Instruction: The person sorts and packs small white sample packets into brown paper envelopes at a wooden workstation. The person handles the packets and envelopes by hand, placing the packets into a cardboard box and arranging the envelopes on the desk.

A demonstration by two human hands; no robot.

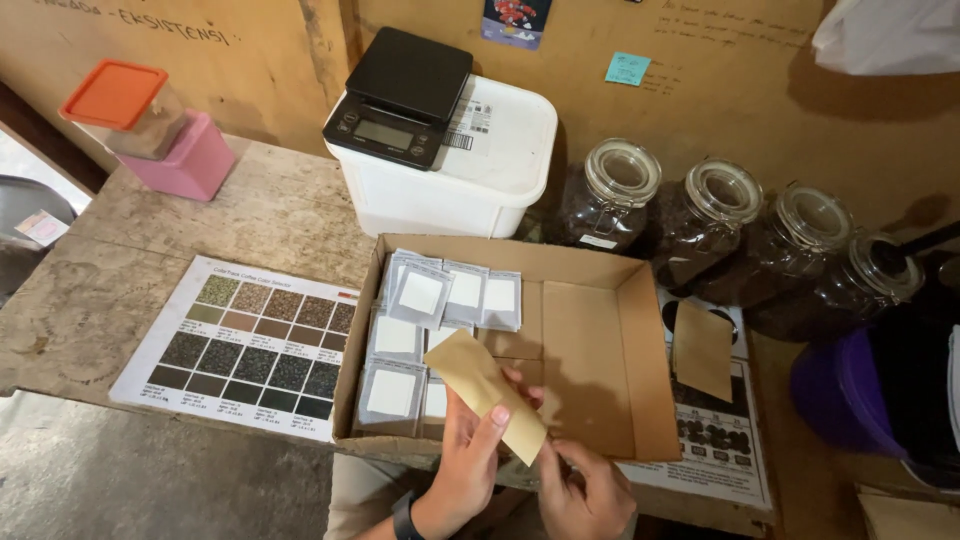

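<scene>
A flat brown paper pouch (482, 388) is held tilted over the near edge of an open cardboard box (600, 350). My left hand (470, 455) grips its lower middle with thumb on top. My right hand (585, 485) pinches its lower right corner. The box holds several silver sachets with white labels (420, 330) packed at its left side; its right half shows bare cardboard. A dark watch sits on my left wrist.
A black digital scale (400, 95) rests on a white lidded tub (470, 170). Several glass jars of dark beans (700, 220) line the wall. A bean colour chart (250, 345) lies left, another brown pouch (702, 350) right, pink and orange-lidded containers (150, 125) at back left.
</scene>
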